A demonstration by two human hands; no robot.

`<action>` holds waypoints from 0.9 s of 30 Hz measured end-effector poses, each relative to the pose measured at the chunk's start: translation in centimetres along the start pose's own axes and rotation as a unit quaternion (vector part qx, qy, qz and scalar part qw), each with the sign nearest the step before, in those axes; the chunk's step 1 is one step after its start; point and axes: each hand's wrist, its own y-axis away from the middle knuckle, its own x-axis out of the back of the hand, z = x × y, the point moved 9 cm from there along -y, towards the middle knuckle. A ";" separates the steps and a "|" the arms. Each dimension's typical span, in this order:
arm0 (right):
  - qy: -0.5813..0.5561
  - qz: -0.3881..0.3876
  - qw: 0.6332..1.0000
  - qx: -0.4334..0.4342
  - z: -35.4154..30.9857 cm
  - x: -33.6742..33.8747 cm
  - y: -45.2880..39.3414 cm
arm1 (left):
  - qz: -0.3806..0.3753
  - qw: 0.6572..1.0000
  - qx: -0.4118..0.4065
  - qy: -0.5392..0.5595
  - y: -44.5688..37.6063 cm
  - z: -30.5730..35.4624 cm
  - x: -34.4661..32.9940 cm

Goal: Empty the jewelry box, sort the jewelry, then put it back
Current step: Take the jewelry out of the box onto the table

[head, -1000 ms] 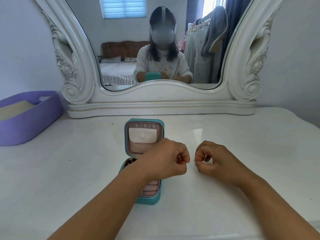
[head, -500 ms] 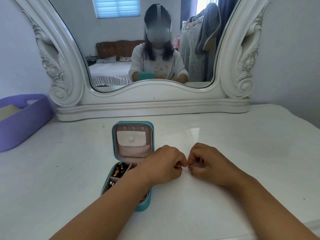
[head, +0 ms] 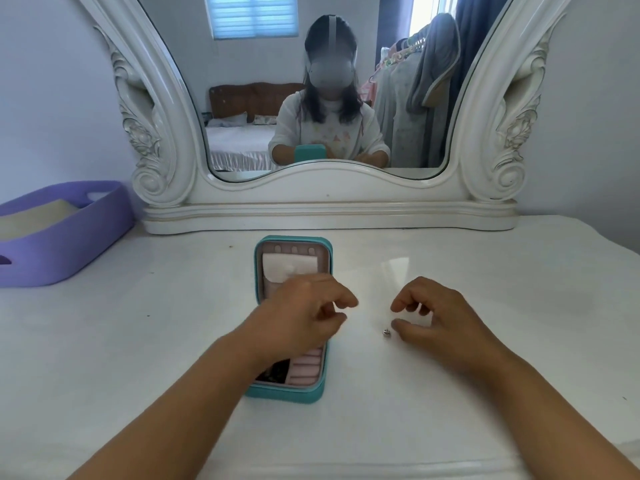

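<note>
A teal jewelry box (head: 284,393) stands open on the white dresser top (head: 138,341), its lid upright with a pink lining and a white pocket. Pink ring rolls and some dark jewelry show in its base. My left hand (head: 301,317) hovers over the box with fingers loosely curled and nothing visible in them, hiding most of the base. A small silver piece of jewelry (head: 386,331) lies on the dresser to the right of the box. My right hand (head: 438,317) is just right of it, thumb tip beside it, fingers loosely curled and holding nothing.
A large white ornate mirror (head: 329,206) stands along the back of the dresser and reflects a seated person. A purple basket (head: 69,244) sits at the far left. The dresser's right edge curves away at the right.
My hands were together, pinching something small between them; they have now moved apart. The silver piece now lies on the dresser beside my right thumb.
</note>
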 end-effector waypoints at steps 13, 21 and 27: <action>-0.050 -0.052 0.990 0.118 -9.5 -7.5 -1.1 | 0.088 0.968 0.194 0.130 6.2 -11.0 2.3; -0.024 -0.074 0.990 0.121 -10.6 -9.7 -2.0 | 0.051 0.946 0.225 0.226 7.2 -10.9 0.8; 0.060 -0.085 0.986 0.128 -11.8 -10.6 -2.4 | 0.043 0.955 0.229 0.184 7.7 -11.2 0.9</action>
